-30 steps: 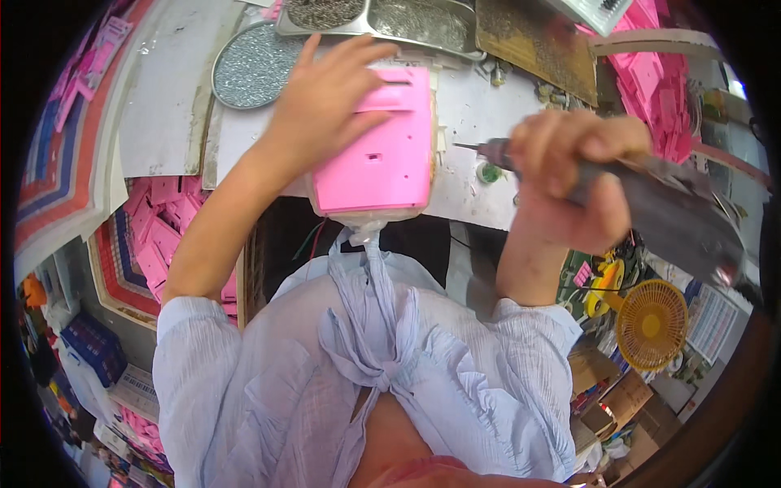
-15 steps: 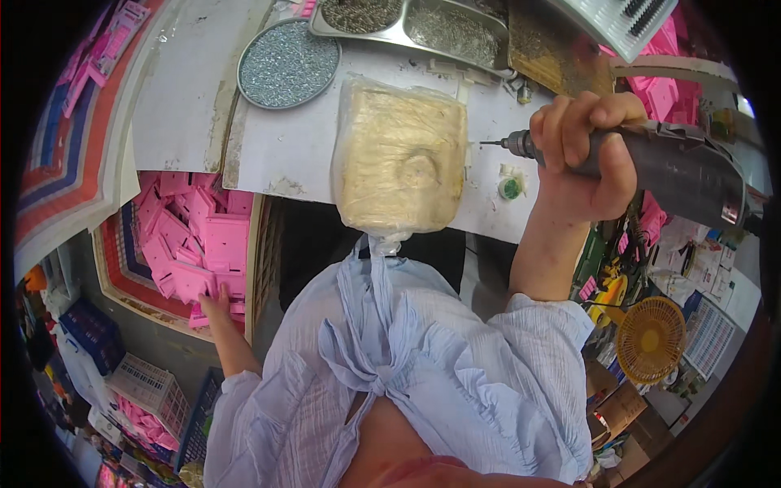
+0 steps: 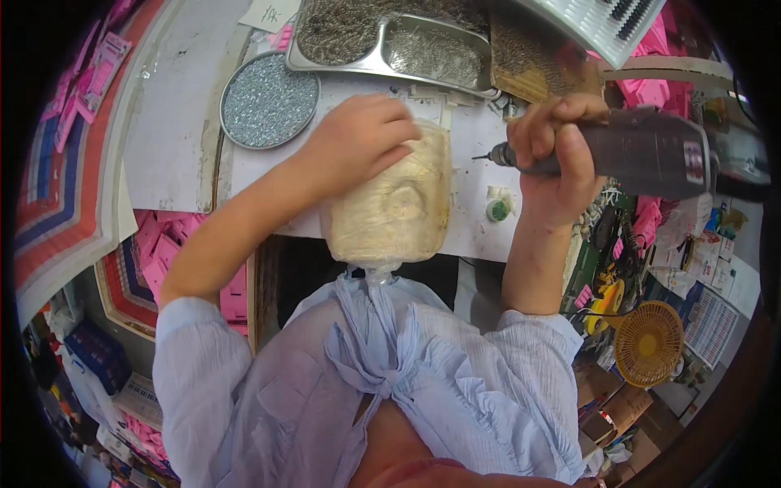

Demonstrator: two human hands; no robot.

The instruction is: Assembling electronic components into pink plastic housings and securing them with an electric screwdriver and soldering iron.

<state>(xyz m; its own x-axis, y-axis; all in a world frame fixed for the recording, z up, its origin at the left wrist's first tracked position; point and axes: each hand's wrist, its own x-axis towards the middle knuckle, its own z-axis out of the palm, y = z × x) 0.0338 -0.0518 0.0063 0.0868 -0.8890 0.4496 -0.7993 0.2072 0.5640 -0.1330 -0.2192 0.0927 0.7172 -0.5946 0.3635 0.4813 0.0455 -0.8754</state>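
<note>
A dark, pistol-shaped electric screwdriver [image 3: 643,153] is gripped in my right hand [image 3: 561,150], held above the right of the workbench with its thin bit pointing left. My left hand [image 3: 362,142] is over the upper left of a yellowish block [image 3: 390,211] wrapped in clear plastic. Its fingers are half bent and slightly apart, blurred by motion, and nothing shows in them. Whether they touch the wrapping I cannot tell. A round metal dish [image 3: 271,102] of small silvery pieces stands just left of that hand.
A steel tray [image 3: 435,53] of screws lies at the back, beside a brown board [image 3: 529,61] with more small metal pieces. Pink plastic parts [image 3: 163,244] fill a box at lower left, partly behind my left arm. A small green-topped item [image 3: 498,209] sits below the bit. A yellow fan [image 3: 648,342] stands at right.
My left hand has come up from the pink parts in the box to the wrapped block. My right hand stays at the right with the screwdriver. The view has shifted slightly.
</note>
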